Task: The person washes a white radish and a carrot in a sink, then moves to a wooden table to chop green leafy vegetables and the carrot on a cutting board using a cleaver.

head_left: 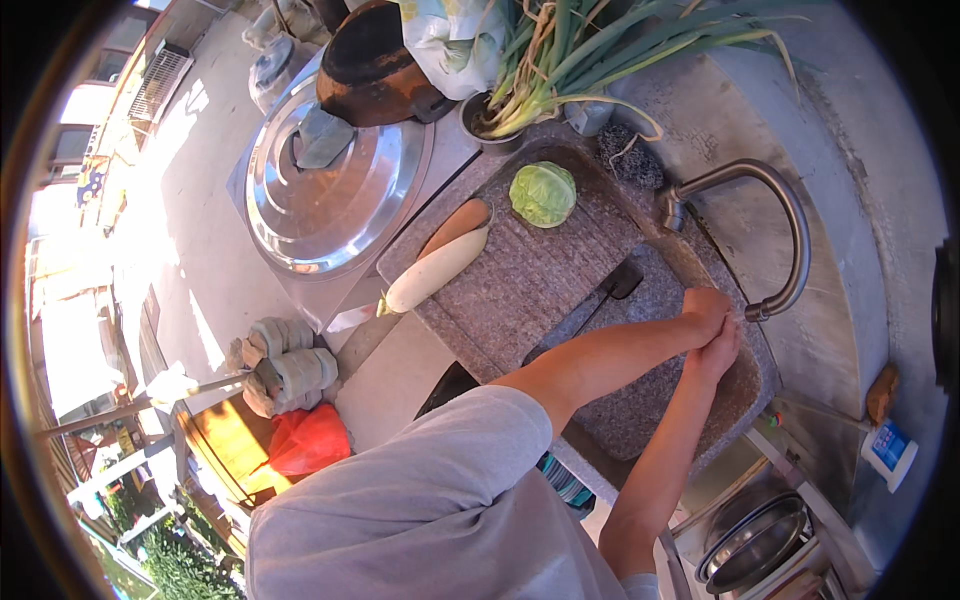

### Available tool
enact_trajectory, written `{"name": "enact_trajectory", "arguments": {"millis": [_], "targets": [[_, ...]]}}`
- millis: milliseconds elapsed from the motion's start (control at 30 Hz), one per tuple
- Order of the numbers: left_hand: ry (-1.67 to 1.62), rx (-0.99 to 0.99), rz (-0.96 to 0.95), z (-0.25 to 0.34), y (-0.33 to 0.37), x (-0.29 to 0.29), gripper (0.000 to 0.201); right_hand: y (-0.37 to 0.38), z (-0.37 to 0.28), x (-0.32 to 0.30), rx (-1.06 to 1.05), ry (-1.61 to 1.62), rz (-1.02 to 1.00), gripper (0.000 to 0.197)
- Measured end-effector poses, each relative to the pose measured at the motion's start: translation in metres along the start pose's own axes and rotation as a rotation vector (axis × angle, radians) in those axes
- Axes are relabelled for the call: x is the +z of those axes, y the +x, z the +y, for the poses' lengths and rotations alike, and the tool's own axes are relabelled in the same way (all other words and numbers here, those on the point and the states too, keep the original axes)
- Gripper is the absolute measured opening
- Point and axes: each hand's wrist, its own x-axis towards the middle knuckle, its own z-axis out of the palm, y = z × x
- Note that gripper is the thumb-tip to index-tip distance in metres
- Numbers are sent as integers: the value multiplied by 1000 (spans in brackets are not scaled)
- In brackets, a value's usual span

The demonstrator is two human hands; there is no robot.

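Over the right part of the speckled stone sink [755, 365], my hands are pressed together below the curved metal faucet [790, 230]. My left hand [706, 308] is on the far side, back up and fingers curled. My right hand [716, 354] is closed against it from the near side. Whatever lies between them, if anything, is hidden. No stream of water shows at the spout. A dark object with a black end [625, 280] lies in the basin beside my left forearm. On the ribbed board [540, 280] rest a green cabbage [543, 194], a white radish [440, 268] and an orange-brown root [458, 222].
A large metal lid [335, 200] with a grey stone on it stands left of the sink. Behind are a rusty pan [370, 65], a white bag [455, 50] and green onions [560, 70]. A white bottle [888, 452] and metal bowls [755, 545] are at right.
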Motion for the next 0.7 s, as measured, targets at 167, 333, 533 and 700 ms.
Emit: {"name": "enact_trajectory", "arguments": {"millis": [167, 333, 533, 700], "targets": [[276, 97, 55, -42, -24, 6, 22, -36, -26, 66, 152, -409, 88, 58], [153, 575, 322, -57, -55, 13, 27, 119, -21, -92, 209, -260, 84, 20], [325, 48, 751, -182, -173, -112, 39, 72, -29, -46, 314, 500, -363, 22], [536, -359, 635, -256, -233, -161, 46, 73, -17, -44, 312, 474, -519, 39]]}}
